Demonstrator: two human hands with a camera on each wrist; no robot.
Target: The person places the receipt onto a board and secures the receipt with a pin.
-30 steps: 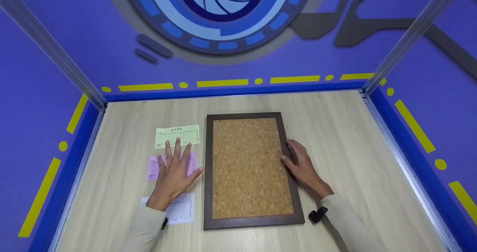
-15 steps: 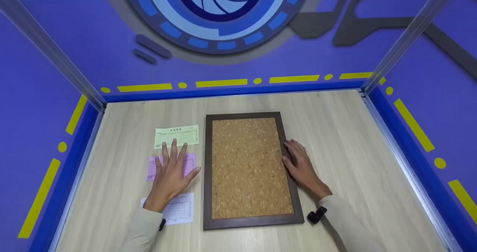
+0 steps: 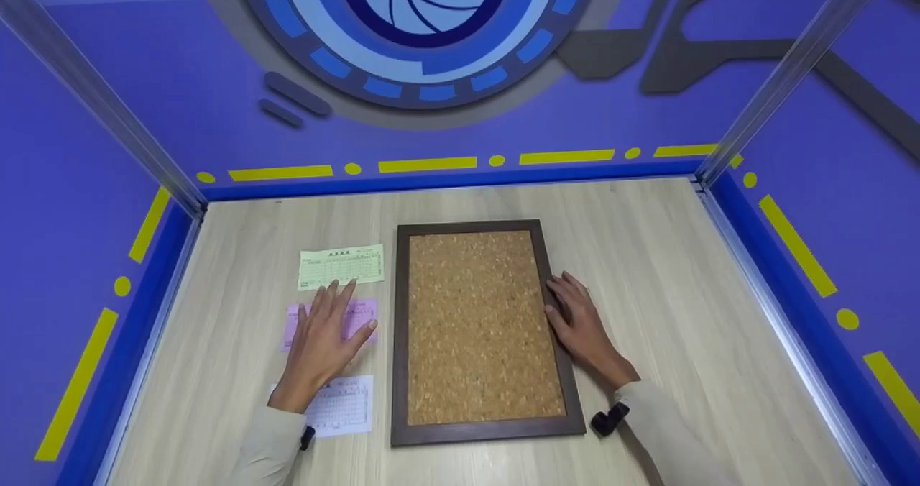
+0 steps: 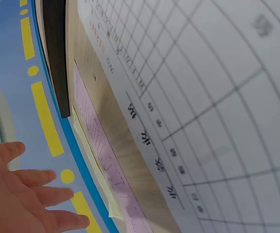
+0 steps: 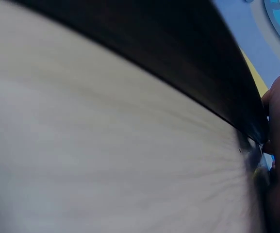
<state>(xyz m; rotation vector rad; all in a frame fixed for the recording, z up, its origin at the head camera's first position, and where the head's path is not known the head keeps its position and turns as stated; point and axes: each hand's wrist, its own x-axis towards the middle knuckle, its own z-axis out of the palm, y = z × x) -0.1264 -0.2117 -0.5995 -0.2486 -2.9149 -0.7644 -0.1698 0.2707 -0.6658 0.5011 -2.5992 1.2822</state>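
Left hand (image 3: pixel 323 335) flat, fingers straight, on pink slip (image 3: pixel 293 323); right hand (image 3: pixel 581 322) relaxed, fingers resting against cork board (image 3: pixel 483 328) frame.

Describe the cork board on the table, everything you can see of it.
The cork board is an upright rectangle of speckled tan cork in a dark brown frame that looks like wood. It lies flat on the pale wooden table, near its middle, with nothing pinned to it. The right hand rests against its right frame edge. Three paper slips lie to its left, apart from it.
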